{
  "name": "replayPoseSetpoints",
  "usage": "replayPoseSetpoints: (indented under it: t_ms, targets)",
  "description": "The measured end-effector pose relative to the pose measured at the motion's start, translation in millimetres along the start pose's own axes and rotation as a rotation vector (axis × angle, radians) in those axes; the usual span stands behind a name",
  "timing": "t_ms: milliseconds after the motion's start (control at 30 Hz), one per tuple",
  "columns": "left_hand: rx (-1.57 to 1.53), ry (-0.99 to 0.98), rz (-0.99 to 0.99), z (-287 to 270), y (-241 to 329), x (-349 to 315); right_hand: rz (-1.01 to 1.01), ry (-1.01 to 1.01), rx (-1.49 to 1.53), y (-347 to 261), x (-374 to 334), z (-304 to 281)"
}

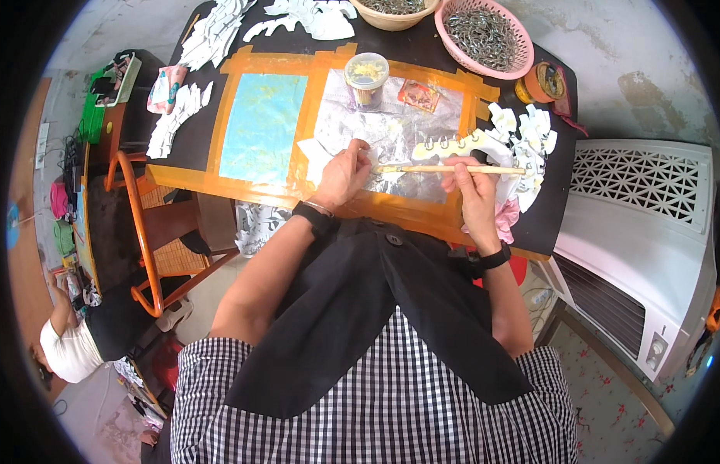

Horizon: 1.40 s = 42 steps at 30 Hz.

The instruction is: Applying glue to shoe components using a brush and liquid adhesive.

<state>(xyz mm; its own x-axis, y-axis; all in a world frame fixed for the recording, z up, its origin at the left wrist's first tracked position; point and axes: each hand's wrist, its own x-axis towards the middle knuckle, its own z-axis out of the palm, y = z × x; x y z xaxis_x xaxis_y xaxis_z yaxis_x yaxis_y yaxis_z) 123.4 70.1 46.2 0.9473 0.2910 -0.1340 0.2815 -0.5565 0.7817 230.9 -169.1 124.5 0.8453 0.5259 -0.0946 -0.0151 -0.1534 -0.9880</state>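
Observation:
My right hand (476, 197) is closed around the pale wooden handle of a thin brush (429, 168), which lies level and points left. The brush tip is close to the fingers of my left hand (346, 176). My left fingers are pinched at a flat white cut piece (315, 159), part of which is hidden behind the hand. Just beyond the brush lies a curved pale piece (457, 145) with several metal rings along its edge. A clear round tub (366, 77) with yellowish matter stands farther back on the taped plastic sheet (337, 116).
White cut pieces are heaped at right (530, 139) and stacked at far left (213, 35). At the back are a pink basket (524, 66) of small metal parts, a beige bowl (399, 22) and tape rolls (539, 81). A white heater (638, 232) stands right; another person (74, 344) is left.

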Motion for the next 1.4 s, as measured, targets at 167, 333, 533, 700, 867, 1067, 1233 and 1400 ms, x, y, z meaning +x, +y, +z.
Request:
replayPoseSetpoints:
  t_ms: [167, 333, 533, 700, 867, 1067, 1233, 1400]
  targets:
    - [-0.007, -0.035, -0.015, -2.1, -1.4, 2.4, -0.029, -0.024, 0.009, 5.0, 2.2, 4.6]
    - [-0.024, -0.079, -0.029, -5.3, 0.0, 4.1, -0.003, -0.014, -0.023, 7.6, 3.4, 7.4]
    - [-0.081, -0.080, -0.065, -5.3, 2.8, 1.6, -0.010, 0.006, -0.071, 7.1, 3.4, 10.4]
    - [-0.093, -0.056, -0.076, -3.1, 2.5, -0.8, -0.019, -0.005, -0.094, 3.0, 3.7, 12.7]
    - [-0.130, -0.054, -0.061, -5.3, 1.2, -9.4, -0.011, -0.006, -0.096, 7.1, 3.9, 12.2]
    - [-0.135, -0.075, 0.091, -13.6, -3.9, -21.1, 0.018, 0.010, -0.080, 7.3, 4.7, 13.3]
    - [0.123, -0.092, 0.223, -15.0, 6.4, -25.1, 0.034, 0.037, -0.072, 4.4, 5.8, 10.5]
    - [0.257, -0.071, 0.331, -8.0, -0.1, -27.9, 0.054, 0.072, 0.006, 4.3, 9.2, -1.6]
